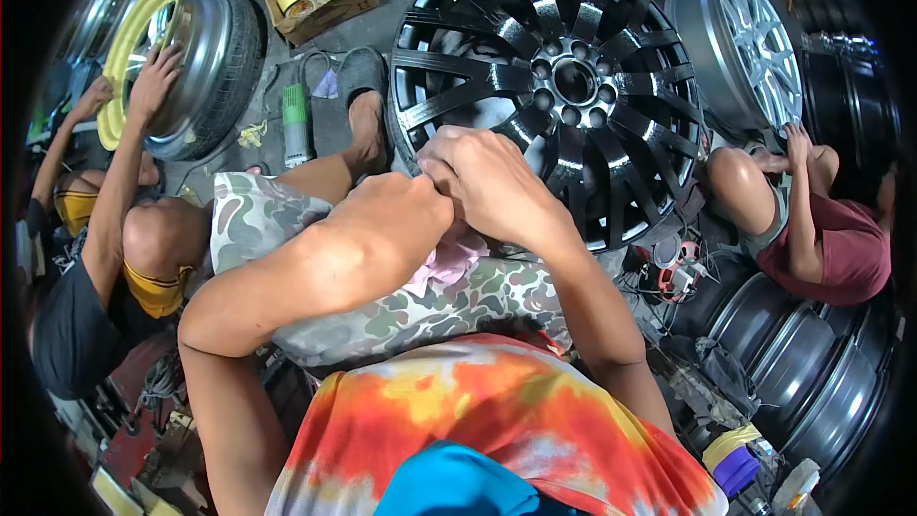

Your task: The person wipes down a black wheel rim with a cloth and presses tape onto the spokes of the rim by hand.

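My left hand [377, 229] and my right hand [492, 177] meet above my lap, fingers curled in and pressed together. What they pinch between them is hidden. Just below them a pink cloth [447, 260] rests on my camouflage shorts [478, 291]. Beyond my hands lies a large glossy black wheel rim [573, 81] with many spokes and a ring of holes round its hub; my right hand overlaps its lower left edge in view.
A co-worker at the left touches a tyred wheel [215, 67] and a yellow rim [138, 48]. Another crouches at the right beside a silver rim [759, 48]. A cardboard box [330, 14], a green power tool [296, 124], cables and stacked dark rims [793, 354] surround me.
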The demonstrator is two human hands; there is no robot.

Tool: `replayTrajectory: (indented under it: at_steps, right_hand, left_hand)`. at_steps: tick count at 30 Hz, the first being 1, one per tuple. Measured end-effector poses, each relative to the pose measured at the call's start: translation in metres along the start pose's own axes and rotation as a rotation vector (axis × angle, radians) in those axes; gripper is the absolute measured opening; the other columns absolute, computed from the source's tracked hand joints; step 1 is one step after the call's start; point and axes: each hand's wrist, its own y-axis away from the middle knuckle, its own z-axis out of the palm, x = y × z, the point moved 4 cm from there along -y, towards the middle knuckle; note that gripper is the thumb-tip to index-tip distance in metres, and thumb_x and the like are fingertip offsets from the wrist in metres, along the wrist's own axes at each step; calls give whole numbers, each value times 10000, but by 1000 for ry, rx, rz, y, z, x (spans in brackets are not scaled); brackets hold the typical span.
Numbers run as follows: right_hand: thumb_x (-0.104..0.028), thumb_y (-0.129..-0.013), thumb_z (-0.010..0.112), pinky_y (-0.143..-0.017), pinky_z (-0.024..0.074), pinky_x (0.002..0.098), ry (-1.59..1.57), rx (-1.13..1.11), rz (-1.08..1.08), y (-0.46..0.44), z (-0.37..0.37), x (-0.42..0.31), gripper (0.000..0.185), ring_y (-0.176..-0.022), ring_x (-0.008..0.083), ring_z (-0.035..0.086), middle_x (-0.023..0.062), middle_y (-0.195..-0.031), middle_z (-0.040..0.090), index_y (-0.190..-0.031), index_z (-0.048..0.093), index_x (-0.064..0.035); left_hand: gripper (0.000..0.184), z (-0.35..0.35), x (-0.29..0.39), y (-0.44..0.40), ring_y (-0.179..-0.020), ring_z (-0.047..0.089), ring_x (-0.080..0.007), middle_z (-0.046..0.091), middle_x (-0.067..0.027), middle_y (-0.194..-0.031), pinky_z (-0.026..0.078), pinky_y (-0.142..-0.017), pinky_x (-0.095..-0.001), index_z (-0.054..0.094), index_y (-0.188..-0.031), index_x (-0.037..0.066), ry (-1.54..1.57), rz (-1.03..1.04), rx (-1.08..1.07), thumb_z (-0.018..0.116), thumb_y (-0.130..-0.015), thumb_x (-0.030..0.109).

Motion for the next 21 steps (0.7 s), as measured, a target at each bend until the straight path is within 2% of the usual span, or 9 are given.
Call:
replayTrajectory:
  at_steps: [3, 4, 6, 7, 10, 11, 16, 18, 21]
  right_hand:
    - [-111, -970, 665, -771, 532, 480, -50, 286, -91, 0, -6, -5, 207, -870, 415, 668, 172, -945, 637, -1114, 736, 19]
    - [-111, -970, 665, -771, 532, 480, -50, 287, -99, -7, -2, -4, 207, -870, 415, 668, 172, -945, 637, -1114, 736, 19]
    - [-112, -951, 688, -757, 532, 458, 41, 492, -211, -14, 4, -4, 217, -854, 396, 660, 156, -945, 627, -1128, 741, 3]
    - [-111, -935, 687, -747, 515, 460, 193, 459, -247, -19, 15, -2, 217, -832, 371, 648, 141, -938, 619, -1106, 742, 10]
    - [-95, -928, 655, -749, 496, 476, 277, 523, -247, -35, 32, -4, 204, -818, 358, 642, 140, -930, 623, -1069, 737, 28]
    - [-88, -930, 621, -758, 486, 497, 283, 550, -225, -45, 32, -3, 209, -830, 366, 648, 154, -924, 625, -1055, 727, 41]
    - [-81, -919, 631, -772, 494, 500, 258, 559, -167, -54, 30, -7, 196, -881, 387, 664, 188, -921, 627, -1039, 719, 46]
    - [-74, -918, 635, -780, 498, 496, 170, 465, -134, -40, 34, -8, 160, -889, 389, 667, 195, -925, 630, -997, 709, 45]
    - [-75, -926, 632, -774, 493, 503, 202, 533, -165, -50, 34, -6, 146, -881, 395, 662, 202, -919, 626, -979, 700, 43]
  left_hand:
    - [114, 14, 6, -3, -896, 776, -360, 767, -206, -913, 628, -772, -438, 784, -887, -13, 13, 9, 5, 694, -820, 9]
    - [114, 14, 9, -3, -896, 776, -360, 767, -206, -913, 628, -772, -438, 784, -887, -13, 10, 3, 9, 694, -820, 9]
    - [68, 18, 18, -3, -849, 753, -383, 740, -224, -855, 600, -753, -463, 736, -840, -20, 67, 101, -87, 680, -806, -5]
    - [65, 16, 20, -1, -843, 752, -389, 734, -238, -851, 600, -750, -464, 732, -835, -27, 97, 120, -94, 683, -794, -13]
    - [68, 18, 18, 2, -830, 749, -395, 725, -254, -842, 599, -741, -464, 729, -830, -34, 115, 125, -62, 678, -786, -21]
    - [68, 19, 17, 3, -830, 749, -395, 725, -254, -842, 599, -741, -464, 729, -830, -34, 118, 122, -64, 678, -786, -21]
    - [81, 19, 17, 7, -823, 746, -402, 714, -258, -816, 595, -727, -471, 720, -848, -49, 114, 136, -25, 681, -785, -16]
    - [84, 18, 16, 8, -826, 745, -403, 715, -256, -822, 594, -729, -473, 718, -854, -49, 127, 127, -42, 683, -786, -14]
    - [79, 20, 21, 11, -836, 744, -404, 720, -253, -842, 593, -738, -472, 721, -849, -44, 159, 131, -61, 686, -787, -10]
